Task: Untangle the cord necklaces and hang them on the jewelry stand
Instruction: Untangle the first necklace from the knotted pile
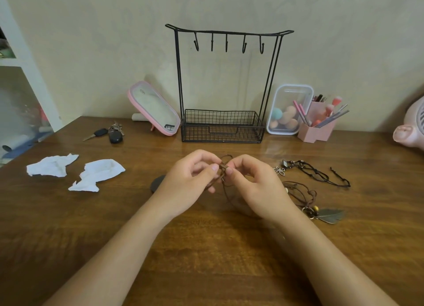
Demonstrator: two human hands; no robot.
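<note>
My left hand [188,181] and my right hand [254,186] meet above the middle of the wooden table [206,248], both pinching a knot in a brown cord necklace [223,168] whose cord hangs down between them. A dark oval pendant [156,183] peeks out behind my left wrist. To the right lie a black cord necklace with a flower charm [314,172] and a brown cord necklace with a metal leaf [321,211]. The black wire jewelry stand [226,87] stands behind, its several hooks bare and its basket holding nothing.
Two crumpled tissues [75,170] lie at the left. Car keys [107,133] and a pink mirror [153,108] sit left of the stand. A clear box of sponges [288,109], a pink brush holder [319,126] and a pink fan [413,126] are at the right.
</note>
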